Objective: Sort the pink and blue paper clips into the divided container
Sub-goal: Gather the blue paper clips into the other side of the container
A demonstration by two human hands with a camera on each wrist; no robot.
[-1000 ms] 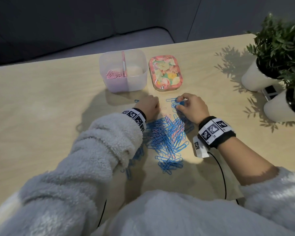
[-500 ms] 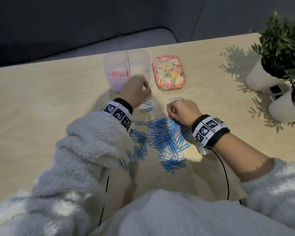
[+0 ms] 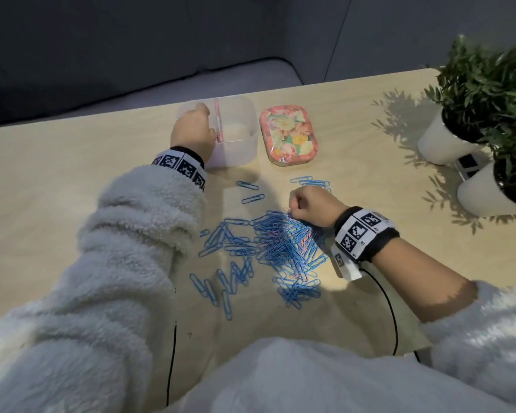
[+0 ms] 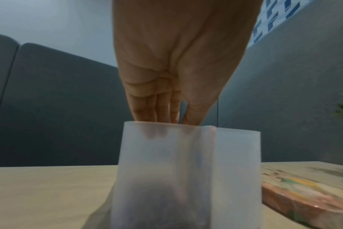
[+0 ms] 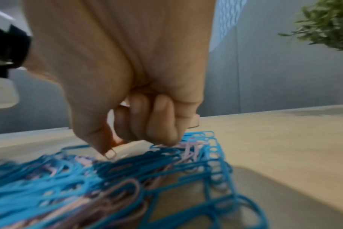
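A mixed pile of blue and pink paper clips point(image 3: 283, 242) point(image 5: 127, 178) lies on the wooden table. At its far edge my right hand point(image 3: 294, 204) point(image 5: 116, 144) is curled, thumb and forefinger pinching a pale pink clip point(image 5: 111, 153). The translucent divided container point(image 3: 245, 108) point(image 4: 186, 170) stands behind the pile, with a pink divider point(image 3: 218, 120). My left hand point(image 3: 192, 129) point(image 4: 172, 122) reaches down into the left compartment. Its fingertips show dimly through the wall, and whatever they may hold is hidden.
A flowered tin lid point(image 3: 289, 135) point(image 4: 303, 193) lies right of the container. Two potted plants in white pots point(image 3: 447, 141) point(image 3: 486, 192) stand at the table's right edge. Loose blue clips point(image 3: 221, 275) are scattered left of the pile, two more point(image 3: 251, 192) near the container.
My left hand has left the pile and travelled up into the container's left compartment. My right hand shifted back onto the pile's far edge and pinched a clip.
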